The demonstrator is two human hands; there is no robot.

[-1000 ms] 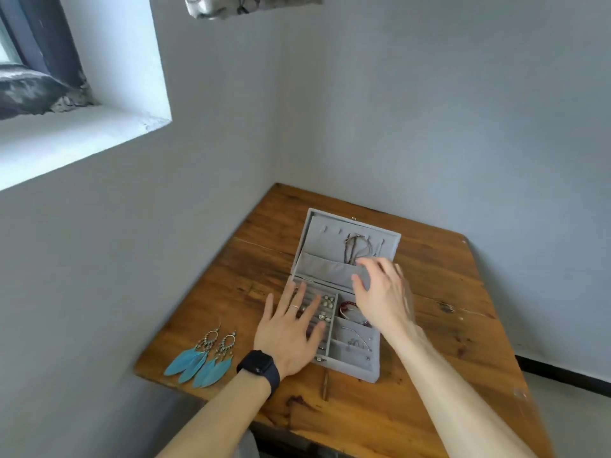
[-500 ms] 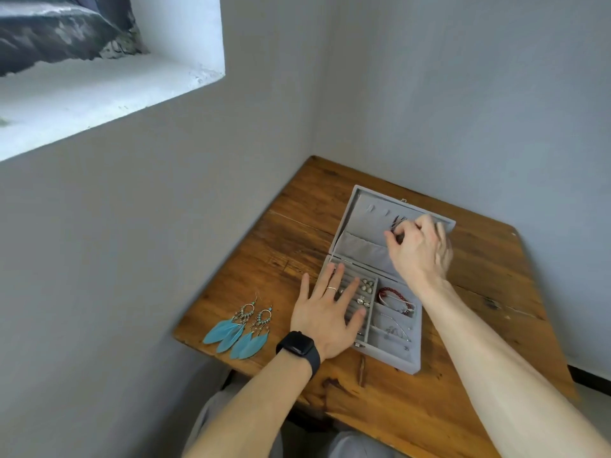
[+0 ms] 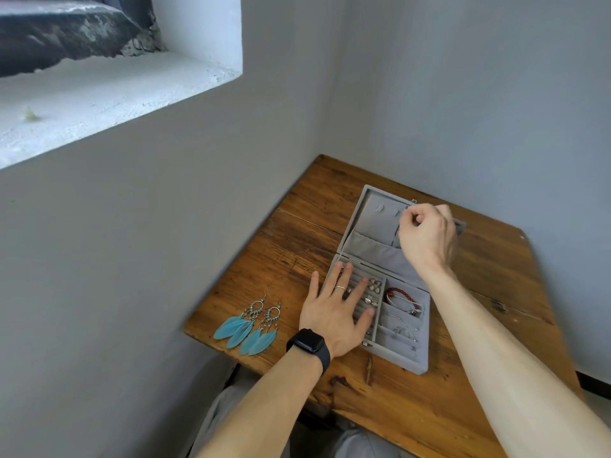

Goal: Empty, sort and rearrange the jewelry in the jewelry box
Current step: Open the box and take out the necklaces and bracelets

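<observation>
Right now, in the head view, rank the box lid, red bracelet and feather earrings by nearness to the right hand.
1. Box lid: the right hand is over it.
2. Red bracelet: in the tray, right-side compartment, nearer the person.
3. Feather earrings: on the table, far left.

Both forearms are bare and reach forward and away from the body, the left from the bottom centre, the right from the lower right corner. The left hand (image 3: pixel 330 312) lies flat, palm down, its 4 fingers straight and fanned apart and the thumb stretched out to the right. A thin ring (image 3: pixel 339 288) sits on 1 of its middle fingers, and a dark watch (image 3: pixel 309 344) wraps the wrist. The right arm stretches further, wrist nearly straight. The right hand (image 3: pixel 426 236) shows its back, fingers curled inward, thumb and forefinger pinched together at their tips on a thin chain (image 3: pixel 397 232) that hangs just below them.
</observation>
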